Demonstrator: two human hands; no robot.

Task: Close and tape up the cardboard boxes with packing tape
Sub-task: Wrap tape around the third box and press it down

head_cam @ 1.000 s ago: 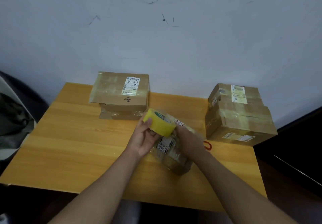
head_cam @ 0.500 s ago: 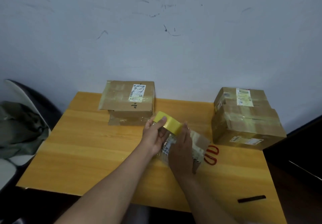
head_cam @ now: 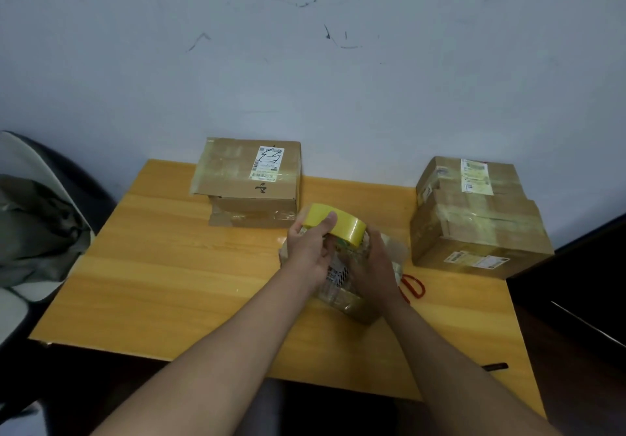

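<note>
Yellow tape roll [head_cam: 335,228] is up in the left hand [head_cam: 309,255], thumb lying over the top of the roll and the other fingers curled under it, so it's properly gripped and held just above the small box [head_cam: 352,303] in the middle of the wooden worktop [head_cam: 169,276]. That box is wrapped in shiny clear tape and sits tilted at an angle to the worktop edge. The right hand [head_cam: 374,266] is laid on top of it, palm down, fingers fairly flat and pressing on the taped surface, tips hidden behind the roll. Behind on the left there's a bigger cardboard box [head_cam: 250,178] with a white shipping label, sitting on a flatter one with its front edge poking out underneath. On the right, two more taped boxes [head_cam: 474,218] are stacked, the smaller on top. Red-handled scissors [head_cam: 414,287] peek out just beside the right wrist, between the small box and that stack. A dark pen-like thing [head_cam: 496,366] lies near the front right edge.
</note>
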